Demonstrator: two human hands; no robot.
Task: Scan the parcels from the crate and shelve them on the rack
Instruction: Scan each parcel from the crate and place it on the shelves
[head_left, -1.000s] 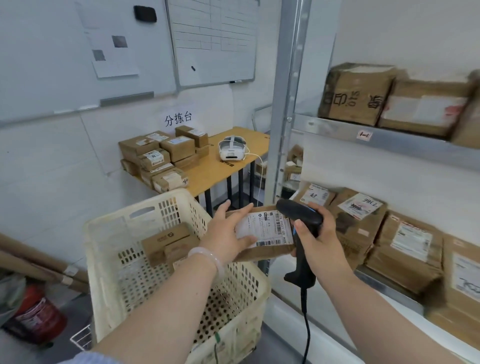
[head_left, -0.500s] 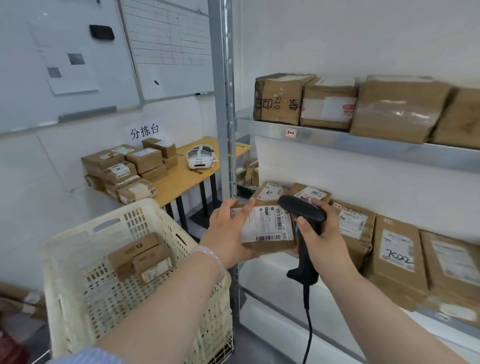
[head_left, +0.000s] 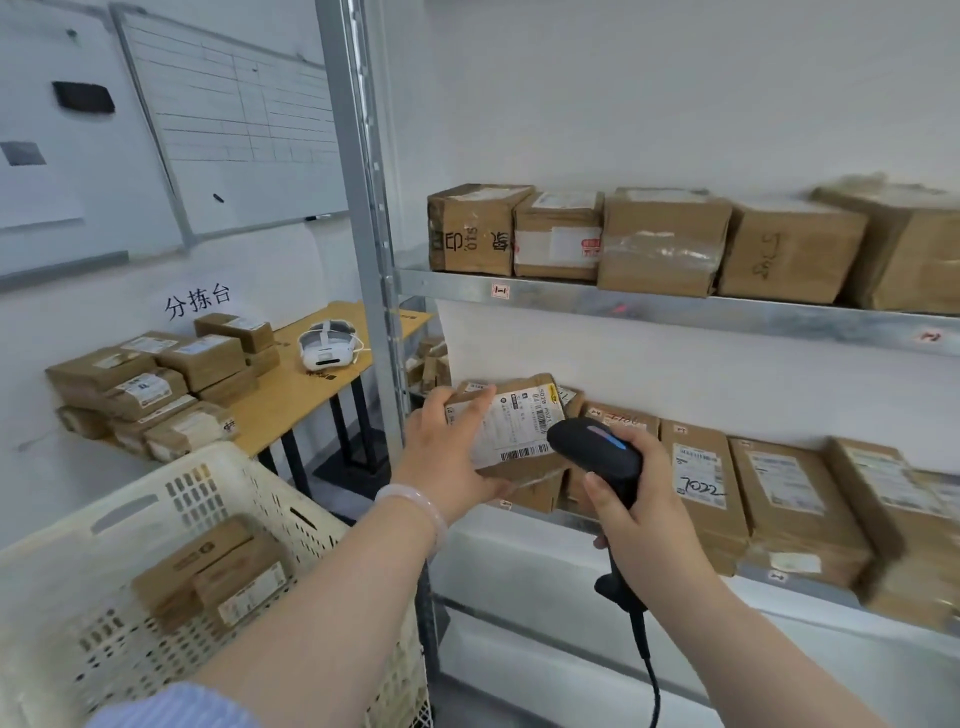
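My left hand (head_left: 447, 457) grips a brown parcel (head_left: 511, 431) with a white barcode label, held at the left end of the rack's lower shelf (head_left: 789, 584). My right hand (head_left: 639, 509) grips a black corded barcode scanner (head_left: 595, 454) just right of the parcel, its head close to the label. The cream plastic crate (head_left: 171, 525) sits at lower left under my left forearm, with two brown parcels (head_left: 213, 577) inside. The metal rack's upper shelf (head_left: 675, 309) carries a row of cardboard boxes.
The rack's upright post (head_left: 363, 234) stands between the crate and the shelves. Several labelled parcels (head_left: 779, 493) fill the lower shelf to the right. A wooden table (head_left: 306, 384) at the left holds stacked parcels (head_left: 150, 384) and a white headset (head_left: 327, 345). Whiteboards hang on the wall.
My view has swung right toward the rack. Both hands have carried the parcel and scanner up and closer to the lower shelf; the crate has slid to the lower left of the view.
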